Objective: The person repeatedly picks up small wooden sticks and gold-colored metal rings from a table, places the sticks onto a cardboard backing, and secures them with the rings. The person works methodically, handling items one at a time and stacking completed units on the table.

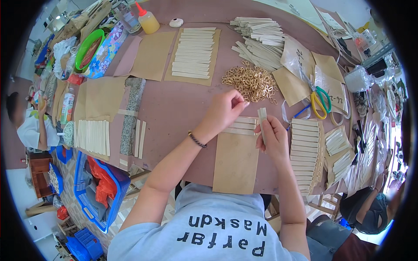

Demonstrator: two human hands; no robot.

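Brown card (235,163) lies on the table (167,111) just below the two hands, with a few pale strips fixed across its top edge. The right hand (274,137) grips a short pale strip (262,115) between thumb and fingers, holding it near the card's upper right corner. The left hand (226,108) is bent at the wrist above the card, its fingertips drawn close together; I cannot tell whether they are closed on a link. Just beyond them sits a loose heap of gold-coloured links (250,82), and past that a pile of pale strips (259,32).

Far ahead and left of the left hand stands a clear bottle (150,23) with a red nozzle, partly filled with amber liquid. Further left, a green oval basket (90,50) holds something reddish-brown, beside a flower-patterned box (106,51) whose contents I cannot make out. Below and left of the left hand, off the table, a blue plastic basket (89,204) contains a crumpled red bag (102,182) and grey material. Right of the right hand lies another card (306,152), lined with strips.
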